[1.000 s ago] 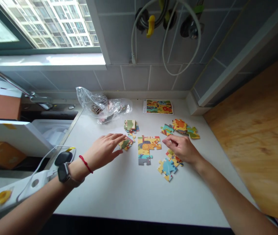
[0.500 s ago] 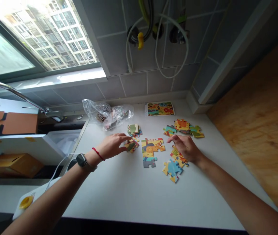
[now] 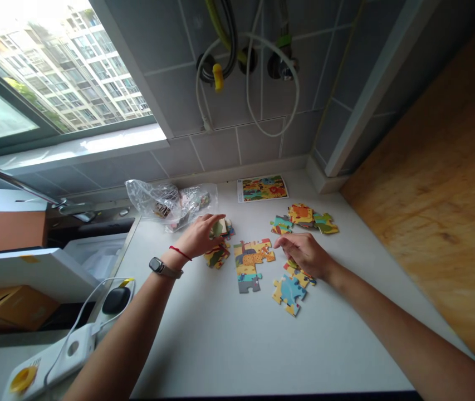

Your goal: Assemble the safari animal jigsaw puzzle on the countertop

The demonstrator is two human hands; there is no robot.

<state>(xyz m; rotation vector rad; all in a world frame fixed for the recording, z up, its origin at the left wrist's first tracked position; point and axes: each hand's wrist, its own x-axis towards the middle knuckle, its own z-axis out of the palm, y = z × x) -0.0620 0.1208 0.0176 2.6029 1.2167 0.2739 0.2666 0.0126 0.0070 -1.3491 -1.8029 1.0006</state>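
A blue-and-yellow cardboard puzzle cluster (image 3: 291, 287) lies nearer than the curled right hand (image 3: 306, 254), its hold unclear; between the hands, a multicoloured, part-joined cardboard jigsaw (image 3: 246, 263); the left hand (image 3: 197, 238), fingers parted, meets stacked green-and-cream cardboard pieces (image 3: 219, 228).

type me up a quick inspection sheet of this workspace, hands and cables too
Surface: white countertop, bare toward the near edge
Puzzle: joined section with a spotted animal, in the middle; loose pieces at left, far right and near right
Picture card: flat behind the pieces
Clutter: clear plastic bag, contents unclear
Left hand: thumb and fingers apart at the left pieces, contact unclear
Right hand: fingers curled beside the joined section, grip unclear
Cables: white cord across the power strip
Surroundings: window, faucet
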